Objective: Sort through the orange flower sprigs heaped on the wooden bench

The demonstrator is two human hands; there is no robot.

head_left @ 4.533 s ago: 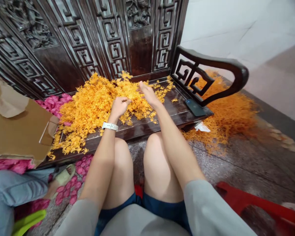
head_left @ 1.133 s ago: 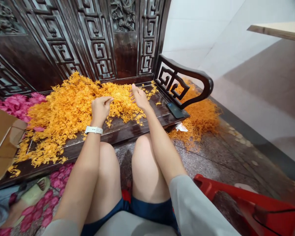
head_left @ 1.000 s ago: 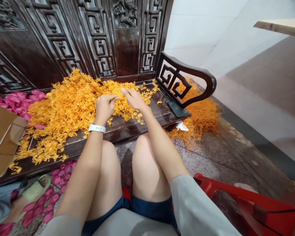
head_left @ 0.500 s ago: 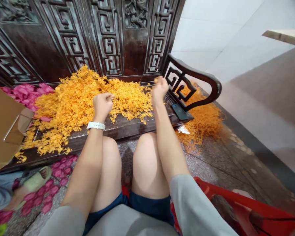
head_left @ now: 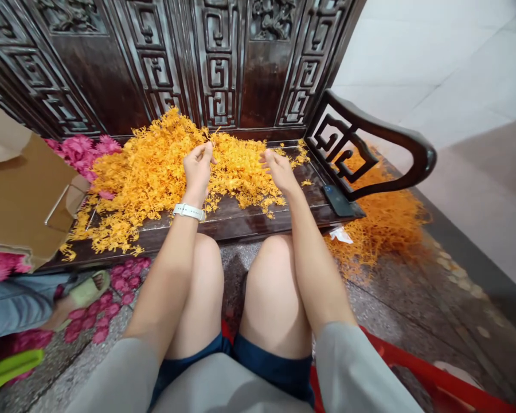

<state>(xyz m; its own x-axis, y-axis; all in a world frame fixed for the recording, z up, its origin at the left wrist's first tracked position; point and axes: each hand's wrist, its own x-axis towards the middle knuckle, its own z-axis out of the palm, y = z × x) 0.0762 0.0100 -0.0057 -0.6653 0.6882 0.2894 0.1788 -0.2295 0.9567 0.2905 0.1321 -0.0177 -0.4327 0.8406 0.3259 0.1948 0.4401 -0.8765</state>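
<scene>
A heap of orange artificial flower pieces (head_left: 155,166) with thin curled petals covers much of the dark wooden bench seat. Over the middle of the heap, my left hand (head_left: 199,169) has thumb and fingers pinched together. A thin orange strand (head_left: 215,133) shows at its fingertips, partly lost against the heap behind. To the right, my right hand (head_left: 278,170) is held at the heap's right part with its fingers apart and pointing left. I see nothing held in it. A pale watch band (head_left: 189,211) circles my left wrist.
At left stand a cardboard box (head_left: 30,189) and pink flowers (head_left: 83,152). A phone (head_left: 337,200) lies by the bench's carved armrest (head_left: 382,129). More orange pieces (head_left: 380,229) pile on the floor at right. Another person's sandalled foot (head_left: 88,289) is near pink pieces (head_left: 122,281).
The view has swung left and slightly down. My right hand has come down nearer the heap and its fingers have opened; the orange bit at its fingertips no longer shows. My left hand stays pinched.
</scene>
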